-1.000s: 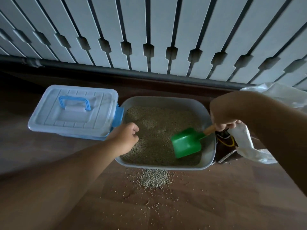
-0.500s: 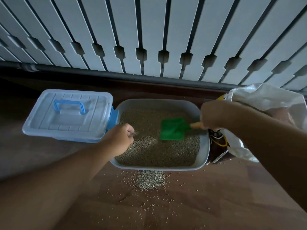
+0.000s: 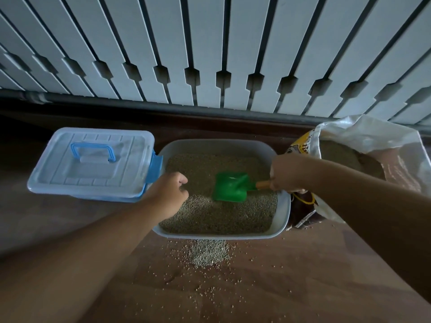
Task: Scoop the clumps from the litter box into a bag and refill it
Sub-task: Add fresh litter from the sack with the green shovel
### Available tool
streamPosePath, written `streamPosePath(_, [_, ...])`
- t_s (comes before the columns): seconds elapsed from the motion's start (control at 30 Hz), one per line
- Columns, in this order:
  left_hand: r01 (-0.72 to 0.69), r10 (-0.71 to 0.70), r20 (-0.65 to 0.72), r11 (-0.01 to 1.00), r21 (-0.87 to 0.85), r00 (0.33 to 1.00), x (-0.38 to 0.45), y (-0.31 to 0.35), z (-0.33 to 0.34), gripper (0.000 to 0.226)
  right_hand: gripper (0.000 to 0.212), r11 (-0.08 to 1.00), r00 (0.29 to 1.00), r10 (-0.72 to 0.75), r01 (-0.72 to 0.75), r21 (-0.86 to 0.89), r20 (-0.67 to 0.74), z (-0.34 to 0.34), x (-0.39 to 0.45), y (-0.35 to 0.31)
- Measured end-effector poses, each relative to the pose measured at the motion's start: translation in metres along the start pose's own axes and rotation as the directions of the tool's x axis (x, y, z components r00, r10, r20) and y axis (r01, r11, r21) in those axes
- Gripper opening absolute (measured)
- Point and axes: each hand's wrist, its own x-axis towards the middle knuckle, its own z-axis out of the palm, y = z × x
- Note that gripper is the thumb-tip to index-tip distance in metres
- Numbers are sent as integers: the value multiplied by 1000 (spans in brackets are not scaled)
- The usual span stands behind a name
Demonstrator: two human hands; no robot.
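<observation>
Head view: your right hand (image 3: 288, 173), clamped on the green scoop (image 3: 231, 186), has drawn it back across the litter box (image 3: 283, 206); left hand (image 3: 169, 194), fingers curled empty, steadies nothing—no clump lifted yet.

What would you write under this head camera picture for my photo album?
Right hand holds a green scoop over the litter box; left hand rests at its edge.
</observation>
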Motion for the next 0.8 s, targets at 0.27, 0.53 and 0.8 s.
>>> streamPosePath(0.27, [-54, 50, -67, 997, -60, 996, 5, 48, 16, 49, 29, 910, 997, -12, -22, 415, 79, -20, -29, 22])
streamPosePath(0.53, [-415, 493, -196, 846, 335, 848, 7, 133, 43, 90, 78, 852, 973, 158, -50, 521, -165, -6, -83, 57])
streamPosePath(0.8, [-674, 771, -203, 629, 387, 603, -23, 220, 47, 41, 25, 781, 963, 258, -159, 604, -80, 9, -155, 92])
